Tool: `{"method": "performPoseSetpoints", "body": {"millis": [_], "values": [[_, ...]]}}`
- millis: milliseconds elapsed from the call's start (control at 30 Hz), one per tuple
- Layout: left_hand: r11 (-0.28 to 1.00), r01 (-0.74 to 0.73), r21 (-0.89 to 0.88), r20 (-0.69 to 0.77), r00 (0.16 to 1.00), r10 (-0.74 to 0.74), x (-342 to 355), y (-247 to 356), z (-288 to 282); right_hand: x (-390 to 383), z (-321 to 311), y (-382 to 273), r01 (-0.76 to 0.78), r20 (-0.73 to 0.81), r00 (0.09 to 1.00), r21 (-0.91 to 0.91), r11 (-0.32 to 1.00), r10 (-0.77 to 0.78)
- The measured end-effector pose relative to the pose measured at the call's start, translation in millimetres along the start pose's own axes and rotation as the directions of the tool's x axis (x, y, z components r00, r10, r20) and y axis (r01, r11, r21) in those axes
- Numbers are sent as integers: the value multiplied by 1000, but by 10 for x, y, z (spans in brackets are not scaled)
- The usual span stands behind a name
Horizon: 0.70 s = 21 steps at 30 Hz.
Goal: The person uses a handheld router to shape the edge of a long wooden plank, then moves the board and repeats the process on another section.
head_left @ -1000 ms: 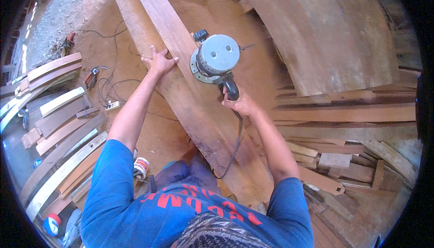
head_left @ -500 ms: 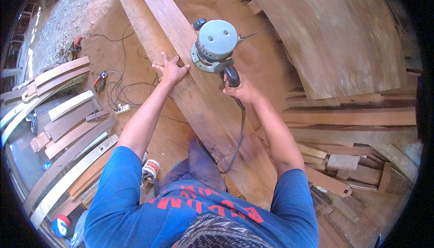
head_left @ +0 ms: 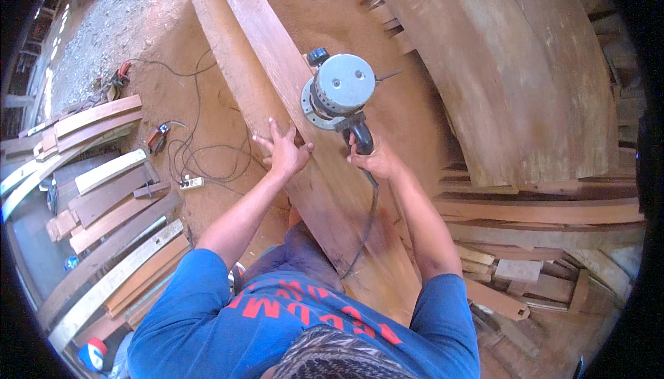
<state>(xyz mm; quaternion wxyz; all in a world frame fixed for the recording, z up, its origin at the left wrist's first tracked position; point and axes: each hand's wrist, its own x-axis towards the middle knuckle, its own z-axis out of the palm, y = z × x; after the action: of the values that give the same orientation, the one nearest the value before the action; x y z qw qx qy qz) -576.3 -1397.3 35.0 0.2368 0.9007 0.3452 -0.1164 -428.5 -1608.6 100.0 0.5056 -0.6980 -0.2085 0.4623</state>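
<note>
A wood router [head_left: 344, 87] with a grey round motor housing and a flat base stands upright at the right edge of a long wooden plank [head_left: 259, 16]. My right hand [head_left: 375, 158] is closed round its black side handle, and the power cord trails from there toward me. The black knob on the far side is free. My left hand [head_left: 287, 152] lies on the plank to the left of the router, fingers spread, holding nothing. The router bit is hidden under the base.
A large wide wooden slab [head_left: 512, 81] lies at the right, above stacked boards [head_left: 539, 211]. Cut wood pieces [head_left: 104, 220] are piled on the left. Tangled cables and a white power strip [head_left: 191, 182] rest on the sandy floor, near an orange-and-black power tool [head_left: 158, 138].
My left hand has slid nearer to me along the plank, still spread. The whole view has shifted a little; the router stays at the plank's edge in my right hand.
</note>
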Motion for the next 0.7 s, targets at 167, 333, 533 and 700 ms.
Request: {"method": "performPoseSetpoints", "body": {"millis": [167, 333, 533, 700], "values": [[932, 220, -288, 174, 969, -175, -66, 0, -390, 159, 13, -187, -76, -15, 997, -13, 997, 76], [926, -366, -96, -353, 882, 312, 1270, -435, -1046, 374, 22, -306, -92, -2, 996, -70, 993, 92], [803, -418, 424, 21, 891, 453, 2563, -536, -1548, 607, 58, -508, -57, 9, 998, -19, 998, 57], [751, -444, 488, 61, 876, 479, 2833, -574, -1838, 758, 103, -682, -105, 2, 994, -120, 987, 106]]}}
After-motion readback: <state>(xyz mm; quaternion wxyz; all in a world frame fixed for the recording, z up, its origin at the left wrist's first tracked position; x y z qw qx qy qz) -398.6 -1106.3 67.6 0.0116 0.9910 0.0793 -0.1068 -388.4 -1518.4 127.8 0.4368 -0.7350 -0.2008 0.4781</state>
